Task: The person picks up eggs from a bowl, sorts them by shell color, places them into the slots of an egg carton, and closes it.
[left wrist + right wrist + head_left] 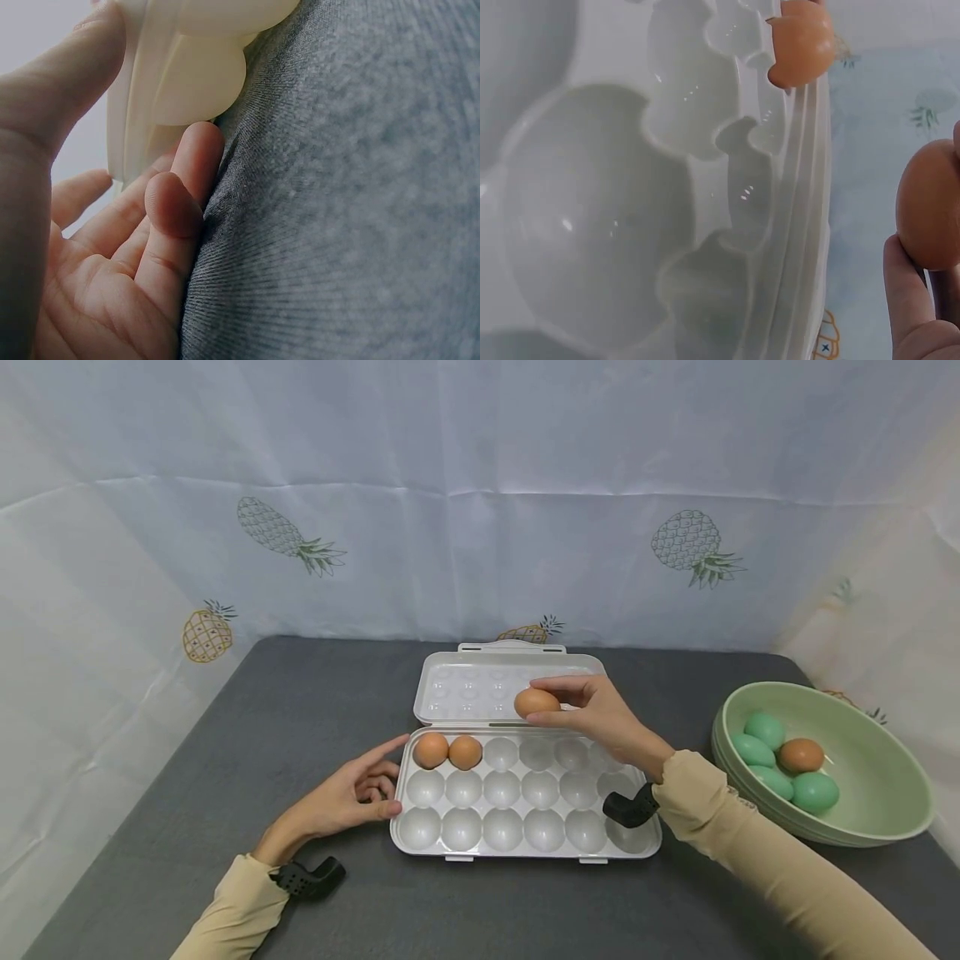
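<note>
A white egg tray (521,790) with rows of round cups lies on the table, its lid (450,689) folded back behind it. Two brown eggs sit side by side in the back row's left cups, the outer one (431,750) beside the inner one (465,752). Between thumb and fingers my right hand (592,710) pinches another brown egg (536,702), held up in front of the lid; the right wrist view shows this egg (930,206) too. My left hand (352,793) touches the tray's left edge with outstretched thumb and index finger, the other fingers loosely bent.
Right of the tray stands a pale green bowl (877,760), apparently stacked on another. It holds several green eggs (816,792) and one brown egg (801,755). A dark grey cloth (315,710) covers the table; a pineapple-print curtain (480,543) hangs behind.
</note>
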A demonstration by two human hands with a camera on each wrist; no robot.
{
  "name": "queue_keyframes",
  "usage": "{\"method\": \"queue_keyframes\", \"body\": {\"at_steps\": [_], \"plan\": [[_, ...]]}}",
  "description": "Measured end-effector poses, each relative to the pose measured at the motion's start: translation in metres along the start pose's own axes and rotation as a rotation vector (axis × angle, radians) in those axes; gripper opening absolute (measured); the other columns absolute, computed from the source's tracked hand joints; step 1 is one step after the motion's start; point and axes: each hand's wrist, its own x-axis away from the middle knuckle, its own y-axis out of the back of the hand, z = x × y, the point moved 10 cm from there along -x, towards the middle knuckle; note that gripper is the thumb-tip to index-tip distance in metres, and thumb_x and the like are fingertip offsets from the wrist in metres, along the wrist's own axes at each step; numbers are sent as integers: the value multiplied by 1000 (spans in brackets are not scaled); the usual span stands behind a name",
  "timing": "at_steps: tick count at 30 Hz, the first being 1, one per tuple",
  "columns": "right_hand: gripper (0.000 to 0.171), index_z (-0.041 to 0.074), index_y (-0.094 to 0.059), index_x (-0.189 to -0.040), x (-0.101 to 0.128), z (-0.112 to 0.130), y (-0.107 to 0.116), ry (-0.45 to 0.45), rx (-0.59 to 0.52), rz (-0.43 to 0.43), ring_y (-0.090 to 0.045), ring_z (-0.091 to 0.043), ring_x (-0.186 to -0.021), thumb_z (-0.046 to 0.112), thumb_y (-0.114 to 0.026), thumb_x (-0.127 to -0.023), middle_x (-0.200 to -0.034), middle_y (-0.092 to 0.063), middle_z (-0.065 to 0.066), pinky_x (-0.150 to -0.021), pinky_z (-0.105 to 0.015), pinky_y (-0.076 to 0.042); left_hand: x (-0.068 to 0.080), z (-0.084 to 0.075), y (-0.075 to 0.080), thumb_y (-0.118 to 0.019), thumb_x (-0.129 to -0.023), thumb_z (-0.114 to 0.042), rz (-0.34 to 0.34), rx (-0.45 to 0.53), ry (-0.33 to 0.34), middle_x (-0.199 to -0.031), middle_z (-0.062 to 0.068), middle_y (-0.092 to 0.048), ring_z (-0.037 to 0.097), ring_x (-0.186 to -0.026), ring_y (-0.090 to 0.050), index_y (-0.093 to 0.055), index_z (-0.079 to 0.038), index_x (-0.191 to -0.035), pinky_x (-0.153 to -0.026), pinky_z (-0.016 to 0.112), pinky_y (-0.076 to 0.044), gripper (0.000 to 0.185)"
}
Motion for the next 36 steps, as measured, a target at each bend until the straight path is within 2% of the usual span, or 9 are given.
{"method": "queue_keyframes", "body": {"at_steps": [6,14,24,30,36], "plan": [[58,0,-61,-140,-4,-1,-13,10,-13,13,-66,-14,-117,7,-81,-86,-137,-66,-18,-89,-25,-57,0,1,0,-74,-94,-9,-2,1,9,-120,23,-64,4,-89,-65,-19,-4,-163,-72,20,-53,89],[59,2,-62,-140,-7,3,-28,31,-17,20,-63,-28,-125,7,-82,-84,-139,-65,-16,-92,-28,-55,-1,-1,0,-75,-94,-9,-4,-3,-2,-119,22,-64,4,-88,-65,-19,-4,-163,-71,21,-53,89],[52,3,-67,-134,-10,0,-43,60,17,28,-66,-23,-121,10,-83,-85,-137,-66,-13,-102,-35,-54,0,0,-1,-74,-94,-8,-1,-11,3,-119,22,-65,4,-87,-65,-20,-4,-163,-71,22,-54,88],[57,2,-64,-137,-10,-8,-45,35,7,21,-68,-23,-118,10,-83,-84,-137,-66,-15,-98,-31,-55,0,0,0,-74,-94,-8,0,-9,-4,-118,21,-65,4,-87,-65,-20,-5,-163,-71,22,-53,88],[53,0,-68,-131,-8,-12,-47,31,-2,12,-70,-11,-104,7,-85,-81,-128,-69,-15,-92,-24,-55,0,0,0,-74,-94,-8,3,-7,-5,-117,21,-65,4,-87,-65,-20,-5,-163,-71,21,-53,88]]}}
